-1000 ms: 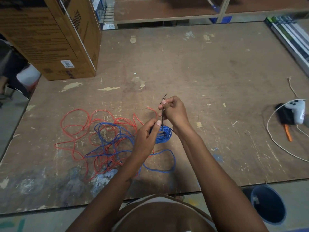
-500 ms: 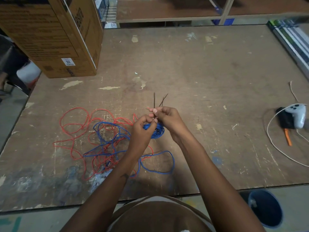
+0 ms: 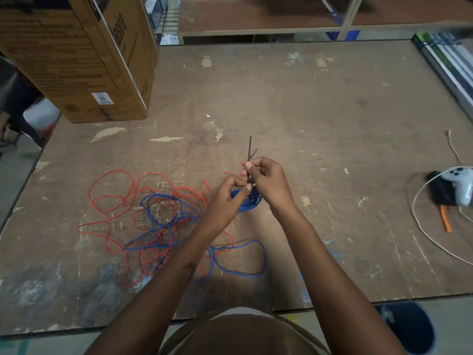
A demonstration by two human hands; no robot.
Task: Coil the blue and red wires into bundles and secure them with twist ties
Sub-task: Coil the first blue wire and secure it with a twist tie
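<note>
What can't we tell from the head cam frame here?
- Blue coil: mostly hidden behind both hands, head view.
- Twist tie: whether it is wrapped round the coil, hidden by the right hand and left hand.
- Cardboard box: cut off by the top edge; print blurred.
- Blue bucket: contents too dark.

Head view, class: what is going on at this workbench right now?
A person stands at a worn wooden table, working with both hands. The left hand holds a small blue wire coil, and the right hand pinches a dark twist tie whose ends stick up above the fingers. The red wire and more blue wire lie loose and tangled on the table, not yet bundled.
</note>
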